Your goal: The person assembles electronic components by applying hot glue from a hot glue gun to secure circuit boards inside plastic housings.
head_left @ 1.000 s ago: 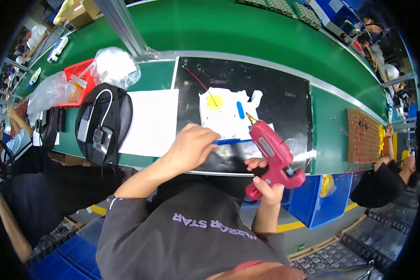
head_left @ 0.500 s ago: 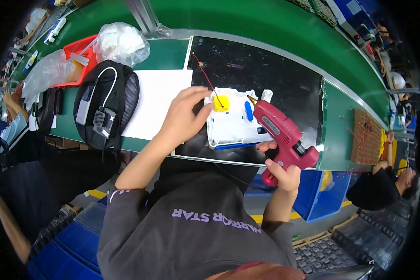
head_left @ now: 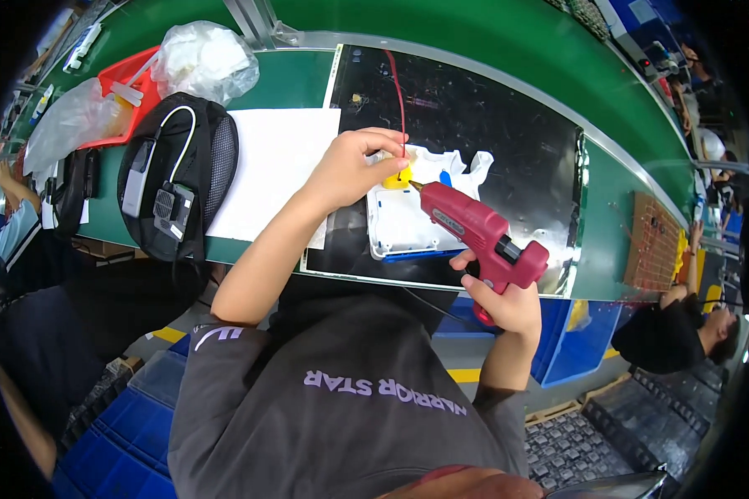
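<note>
The thumb and fingers of my left hand pinch a red wire, which runs up and away over the black mat. Just below these fingertips, a yellow part sits in the upper left corner of a white plastic housing. My right hand is wrapped round the handle of a dark red glue gun. Its nozzle points left, close beside the yellow part; whether it touches cannot be made out. A small blue piece shows partly behind the gun. Blue edging shows under the housing's near side.
The housing lies on a black mat. Left of it are white paper, a black mesh bag with devices, and a red bin with plastic bags. A brown grid board lies right. Blue crates stand below the table edge.
My left hand has risen slightly right and closed on the red wire, which now stands straighter. The glue gun has moved left, bringing its nozzle beside the yellow part.
</note>
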`<move>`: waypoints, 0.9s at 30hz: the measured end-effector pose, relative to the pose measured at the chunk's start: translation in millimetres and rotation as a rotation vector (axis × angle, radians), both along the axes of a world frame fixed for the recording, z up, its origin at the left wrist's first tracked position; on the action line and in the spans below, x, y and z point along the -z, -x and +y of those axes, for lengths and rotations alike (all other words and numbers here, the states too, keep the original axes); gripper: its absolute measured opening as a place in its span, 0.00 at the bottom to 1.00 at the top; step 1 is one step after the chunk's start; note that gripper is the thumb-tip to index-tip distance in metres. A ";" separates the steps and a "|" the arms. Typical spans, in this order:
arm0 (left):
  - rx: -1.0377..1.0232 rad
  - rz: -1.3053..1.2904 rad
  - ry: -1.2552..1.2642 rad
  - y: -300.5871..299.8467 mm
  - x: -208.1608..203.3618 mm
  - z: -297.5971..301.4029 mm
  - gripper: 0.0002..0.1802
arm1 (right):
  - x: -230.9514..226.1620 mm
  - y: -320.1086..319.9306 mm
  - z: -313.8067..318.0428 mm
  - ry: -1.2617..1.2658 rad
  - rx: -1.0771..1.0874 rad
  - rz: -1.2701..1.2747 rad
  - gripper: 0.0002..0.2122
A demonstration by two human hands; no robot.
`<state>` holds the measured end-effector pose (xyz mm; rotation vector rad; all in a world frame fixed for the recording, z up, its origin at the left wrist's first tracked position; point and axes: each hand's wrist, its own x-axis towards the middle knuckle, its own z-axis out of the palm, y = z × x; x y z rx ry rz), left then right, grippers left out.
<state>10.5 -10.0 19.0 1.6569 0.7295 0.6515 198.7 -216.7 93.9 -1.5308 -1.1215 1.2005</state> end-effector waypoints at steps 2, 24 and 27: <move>-0.010 -0.050 0.092 -0.5 4.3 0.0 0.08 | -2.5 2.0 4.6 0.013 -0.006 -0.028 0.13; -0.048 -0.003 -0.109 0.3 6.6 -2.5 0.09 | 4.9 8.7 13.7 0.098 0.001 -0.129 0.10; -0.047 0.005 -0.108 -0.8 5.9 -2.8 0.09 | 4.9 7.6 14.0 0.097 0.011 -0.123 0.10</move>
